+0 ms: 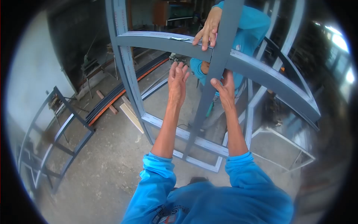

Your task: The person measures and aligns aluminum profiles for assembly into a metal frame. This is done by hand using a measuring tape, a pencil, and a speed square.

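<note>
While the grey steel frame (pixel 128 74) stands upright on the concrete floor (pixel 108 168), the head view shows both of the person's hands raised against it. The left hand (pixel 177 83) is flat and released, fingers spread, just beside the frame's central upright bar (pixel 218 63) and below the curved crossbar (pixel 261 74). The right hand (pixel 224 89) grips that upright bar just under the crossing. A co-worker's hand (pixel 208 30), in a blue sleeve, rests on the crossbar from the far side. A second frame (pixel 56 134) stands at left, with long bars (pixel 119 93) lying on the floor.
</note>
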{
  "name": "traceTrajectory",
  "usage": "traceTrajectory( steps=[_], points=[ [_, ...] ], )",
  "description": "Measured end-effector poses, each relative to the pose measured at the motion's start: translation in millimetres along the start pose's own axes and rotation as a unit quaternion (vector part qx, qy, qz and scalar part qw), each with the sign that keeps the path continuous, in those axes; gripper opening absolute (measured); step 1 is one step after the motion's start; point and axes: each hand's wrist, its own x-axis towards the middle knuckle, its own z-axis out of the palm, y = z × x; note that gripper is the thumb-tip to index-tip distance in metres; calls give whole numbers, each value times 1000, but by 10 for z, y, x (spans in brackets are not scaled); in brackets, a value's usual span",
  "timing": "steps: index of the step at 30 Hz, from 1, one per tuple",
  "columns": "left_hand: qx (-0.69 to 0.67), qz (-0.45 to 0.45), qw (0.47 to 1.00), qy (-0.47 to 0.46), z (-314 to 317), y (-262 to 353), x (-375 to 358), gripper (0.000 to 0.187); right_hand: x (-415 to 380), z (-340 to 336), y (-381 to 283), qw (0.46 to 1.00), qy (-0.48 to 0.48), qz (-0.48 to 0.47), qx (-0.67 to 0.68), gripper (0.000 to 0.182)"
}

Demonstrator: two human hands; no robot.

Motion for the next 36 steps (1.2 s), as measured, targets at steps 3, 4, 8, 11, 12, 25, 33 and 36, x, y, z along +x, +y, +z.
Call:
traceTrajectory(
  steps=[3,4,8,11,12,25,33,36],
  points=[
    [-163,52,984,-40,-121,88,589,99,35,180,48,997,34,0,-69,88],
    [-225,74,970,-48,-187,136,785,89,29,233,47,989,61,-11,-134,81],
    [-275,103,956,-7,-162,384,1276,69,61,382,-14,986,125,18,-109,88],
    [-276,93,957,5,-131,330,1314,64,46,478,-78,977,158,63,-126,87],
    [-267,99,958,25,-106,331,1310,62,43,525,-124,978,166,71,-103,87],
    [-219,99,966,95,7,241,1198,61,97,254,-117,973,86,177,122,81],
    [-200,102,971,82,-37,225,1228,60,157,388,0,973,148,89,151,67],
    [-178,109,973,99,-59,206,1242,59,124,413,14,973,196,34,118,69]
  ],
)
